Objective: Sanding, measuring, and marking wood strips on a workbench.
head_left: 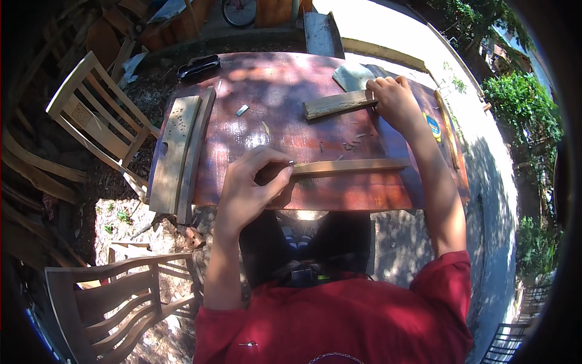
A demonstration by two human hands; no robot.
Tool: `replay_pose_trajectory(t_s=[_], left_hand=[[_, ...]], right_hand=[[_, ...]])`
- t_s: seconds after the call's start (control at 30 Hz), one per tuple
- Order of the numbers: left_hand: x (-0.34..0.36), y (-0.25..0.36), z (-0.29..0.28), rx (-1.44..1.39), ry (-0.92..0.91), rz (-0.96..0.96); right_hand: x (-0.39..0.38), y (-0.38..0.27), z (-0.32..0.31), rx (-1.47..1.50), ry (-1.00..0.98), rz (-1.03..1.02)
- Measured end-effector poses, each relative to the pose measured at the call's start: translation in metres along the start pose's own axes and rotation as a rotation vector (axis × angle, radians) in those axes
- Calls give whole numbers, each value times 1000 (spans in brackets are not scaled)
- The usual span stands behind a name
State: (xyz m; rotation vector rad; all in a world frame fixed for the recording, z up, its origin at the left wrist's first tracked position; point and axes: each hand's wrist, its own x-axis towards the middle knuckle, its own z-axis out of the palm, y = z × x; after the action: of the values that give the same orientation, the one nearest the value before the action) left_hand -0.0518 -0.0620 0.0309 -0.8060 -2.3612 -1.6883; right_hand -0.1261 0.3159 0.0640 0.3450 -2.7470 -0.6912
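Observation:
My left hand [257,182] is over the near side of the table, thumb and forefinger pinched around something small with a dark, shiny tip. What it is cannot be made out. Those fingertips are at the left end of a long, narrow wooden strip [351,166] lying across the tabletop. Farther off and to the right, my right hand [395,102] has its fingers closed on the right end of a shorter, thicker wooden block [338,105]. Small wood chips [351,145] lie between the two pieces.
The reddish table [273,76] carries two boards [174,151] along its left edge, a black case [199,68], a small silvery piece [242,110], a grey-green flat piece [350,76] and a yellow-and-blue rounded object [433,127]. Wooden chairs [106,115] stand at left.

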Motion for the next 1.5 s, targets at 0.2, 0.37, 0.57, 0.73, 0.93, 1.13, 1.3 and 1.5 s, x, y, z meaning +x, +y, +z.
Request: replay_pose_trajectory(t_s=[0.2,0.37,0.57,0.73,0.93,1.13,1.3,1.5], left_hand=[[-1,-7,1,-62,-34,48],[-1,2,2,10,-31,30],[-4,4,6,-29,-2,-76],[-4,9,14,18,-22,-80],[-1,16,47,34,-99,39],[-2,27,56,-82,5,-166],[-18,26,46,-97,40,-233],[-19,22,48,18,46,-104]], right_hand=[[-13,-6,-46,373,178,-125],[-68,-16,-107,370,298,-41],[-161,-49,-116,932,164,512],[-224,-83,-108,1798,-101,832],[-229,-111,-98,2252,-412,676],[-223,-122,-101,2279,-305,681],[-230,-126,-92,2279,-307,670],[-227,-129,-92,2240,-306,611]])
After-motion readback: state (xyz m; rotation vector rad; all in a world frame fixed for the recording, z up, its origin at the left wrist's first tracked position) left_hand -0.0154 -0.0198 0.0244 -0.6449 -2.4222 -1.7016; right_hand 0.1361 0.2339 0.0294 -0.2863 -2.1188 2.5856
